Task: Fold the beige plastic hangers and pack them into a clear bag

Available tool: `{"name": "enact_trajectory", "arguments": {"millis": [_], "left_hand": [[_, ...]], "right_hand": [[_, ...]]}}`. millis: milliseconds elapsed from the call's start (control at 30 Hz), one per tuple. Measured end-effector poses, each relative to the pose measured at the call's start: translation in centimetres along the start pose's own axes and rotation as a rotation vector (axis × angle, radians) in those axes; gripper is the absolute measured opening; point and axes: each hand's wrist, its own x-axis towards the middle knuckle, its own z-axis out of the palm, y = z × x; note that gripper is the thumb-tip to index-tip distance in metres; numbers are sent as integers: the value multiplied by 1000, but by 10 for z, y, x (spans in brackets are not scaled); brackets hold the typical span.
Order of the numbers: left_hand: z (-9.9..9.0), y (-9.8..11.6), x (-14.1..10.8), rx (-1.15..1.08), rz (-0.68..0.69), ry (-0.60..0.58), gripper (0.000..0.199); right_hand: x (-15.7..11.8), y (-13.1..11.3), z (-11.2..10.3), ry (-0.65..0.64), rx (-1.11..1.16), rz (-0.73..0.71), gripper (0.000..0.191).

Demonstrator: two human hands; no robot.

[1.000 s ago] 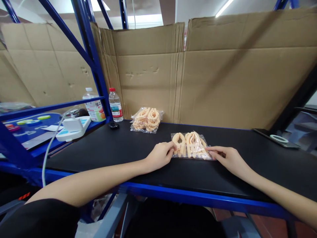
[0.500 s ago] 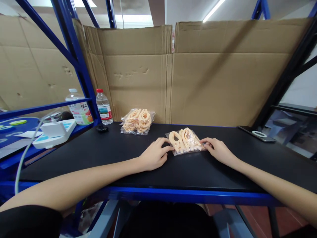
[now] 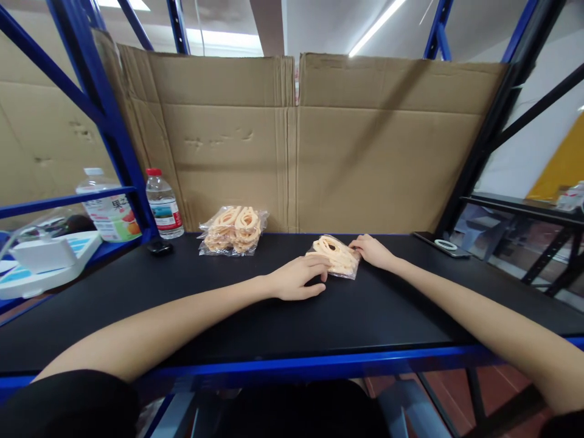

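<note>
A clear plastic packet of cream-coloured, ring-shaped pieces (image 3: pixel 337 254) lies tilted on the black tabletop (image 3: pixel 274 322). My left hand (image 3: pixel 298 278) rests over its near left edge, fingers extended and thumb apart. At the packet's far right corner, my right hand (image 3: pixel 370 250) has its fingertips pressed together on the plastic. Farther back on the left sits a stack of similar packets (image 3: pixel 234 231), which neither hand touches.
A red-capped water bottle (image 3: pixel 164 207) and a black mouse-like object (image 3: pixel 159 247) stand at the back left. Beyond them are a larger bottle (image 3: pixel 109 210) and a white power strip (image 3: pixel 55 261). A phone (image 3: pixel 440 244) lies back right. Cardboard (image 3: pixel 387 164) walls the rear.
The packet has turned so that its right side points nearer to me. My left hand has moved onto its edge, and my right hand to its far corner. The view has shifted right.
</note>
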Motion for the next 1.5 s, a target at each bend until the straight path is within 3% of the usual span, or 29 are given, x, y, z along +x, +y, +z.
{"name": "enact_trajectory", "arguments": {"millis": [133,233,367,467,567,700,800,900,967,1067,1333,1500], "left_hand": [[3,-12,1,-15,-31,136,25],[7,-27,-1,-48,-139,225,38],[15,-35,-5,-126,-300,189,43],[20,-23,-7,-102,-336,183,42],[21,3,-7,-101,-343,193,40],[13,32,-3,-146,-226,188,38],[4,27,10,-86,-117,252,31],[-1,1,28,-45,-70,262,52],[0,-18,37,-51,-44,136,74],[5,-32,40,-51,-1,3,79],[16,-13,32,55,-49,-23,56],[33,5,39,65,-163,62,51]], "right_hand": [[14,9,-3,-28,105,-144,36],[24,5,-11,51,184,-55,39],[30,-18,-23,186,183,54,43],[22,-37,-32,192,187,89,42],[9,-43,-41,176,200,190,54],[-11,-28,-50,114,258,404,68],[-21,-13,-52,77,306,487,68],[-24,-11,-51,66,335,443,58],[-23,-15,-48,107,314,340,47],[-20,-23,-45,178,221,170,31],[-22,-33,-46,236,82,20,22],[-28,-37,-47,122,135,-5,27]]}}
